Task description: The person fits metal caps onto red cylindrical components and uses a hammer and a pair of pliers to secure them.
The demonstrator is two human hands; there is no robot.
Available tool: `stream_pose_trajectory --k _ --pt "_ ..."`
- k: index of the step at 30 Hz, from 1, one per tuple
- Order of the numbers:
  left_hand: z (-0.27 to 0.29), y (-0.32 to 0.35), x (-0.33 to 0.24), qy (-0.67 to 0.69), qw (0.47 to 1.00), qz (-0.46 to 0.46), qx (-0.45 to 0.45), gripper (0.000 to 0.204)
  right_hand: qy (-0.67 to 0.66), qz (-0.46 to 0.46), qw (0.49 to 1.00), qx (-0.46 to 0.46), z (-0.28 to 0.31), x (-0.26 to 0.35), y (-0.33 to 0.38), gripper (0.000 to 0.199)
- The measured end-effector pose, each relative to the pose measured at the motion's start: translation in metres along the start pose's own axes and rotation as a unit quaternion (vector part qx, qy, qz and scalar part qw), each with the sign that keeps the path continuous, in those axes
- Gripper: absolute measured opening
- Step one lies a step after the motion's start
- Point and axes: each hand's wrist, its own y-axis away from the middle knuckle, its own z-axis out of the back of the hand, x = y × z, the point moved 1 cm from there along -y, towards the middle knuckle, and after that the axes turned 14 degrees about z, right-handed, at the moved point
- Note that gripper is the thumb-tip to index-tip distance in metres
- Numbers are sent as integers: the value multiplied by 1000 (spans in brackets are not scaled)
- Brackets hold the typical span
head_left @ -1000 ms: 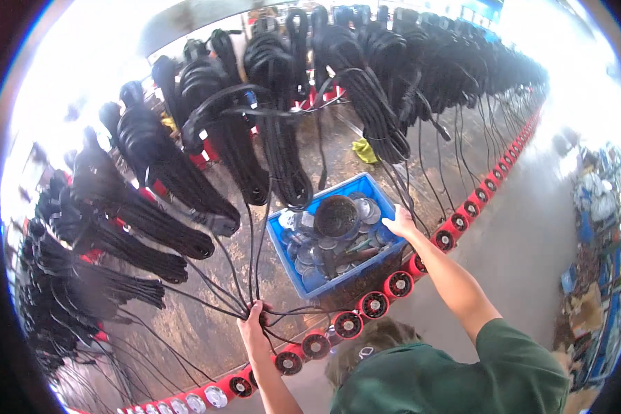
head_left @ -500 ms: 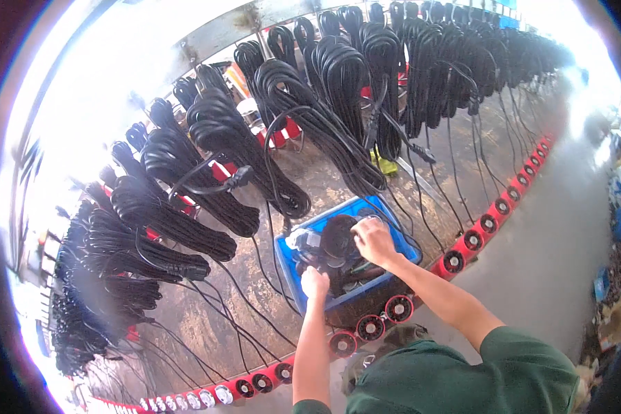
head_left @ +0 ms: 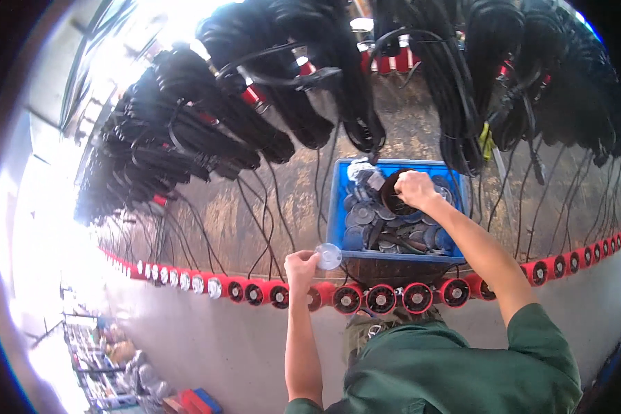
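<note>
My left hand (head_left: 301,269) pinches a clear round plastic disc (head_left: 329,256) by its edge, left of the blue bin (head_left: 407,258). The disc is level with a row of red round housings with black centres (head_left: 346,299) along the bench's front edge. Inside the bin lie several pale translucent discs (head_left: 363,214) and some dark flat pieces (head_left: 383,238). Over a dark round bowl (head_left: 392,200) in the bin, my right hand (head_left: 417,190) has its fingers curled down and together. Whatever they grip inside the bowl is hidden.
Thick bundles of black cable (head_left: 248,117) hang above the worn bench (head_left: 283,186), their thin leads running down toward the red housings. At the left, several housings carry shiny silver faces (head_left: 214,287). A yellow item (head_left: 486,141) stands behind the bin.
The view has swung left. My left hand has come out of the bin and now holds a clear disc. The right hand has moved from beside the dark bowl to over it.
</note>
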Motion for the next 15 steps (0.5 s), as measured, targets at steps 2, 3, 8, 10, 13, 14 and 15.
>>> stream_pose_trajectory --k 2,3,8,10,13,14,15 --pt "4 32 -28 163 979 38 117 25 11 -41 999 5 23 -2 6 10" --pt "6 42 -34 245 955 46 163 24 -8 -68 997 -40 32 0 8 11" --pt "0 68 -37 341 874 -132 321 58 -22 -121 986 -115 53 1 19 17" --pt "4 73 -32 490 767 -62 411 66 -86 -141 972 -166 53 11 18 19" --pt "-7 76 -40 489 766 -53 414 69 -231 -199 913 -270 71 34 23 20" --pt "-14 76 -44 421 817 -79 385 69 -328 -239 875 -265 80 47 28 22" --pt "-24 77 -52 346 861 -107 357 68 -446 -249 824 -244 102 62 34 26"
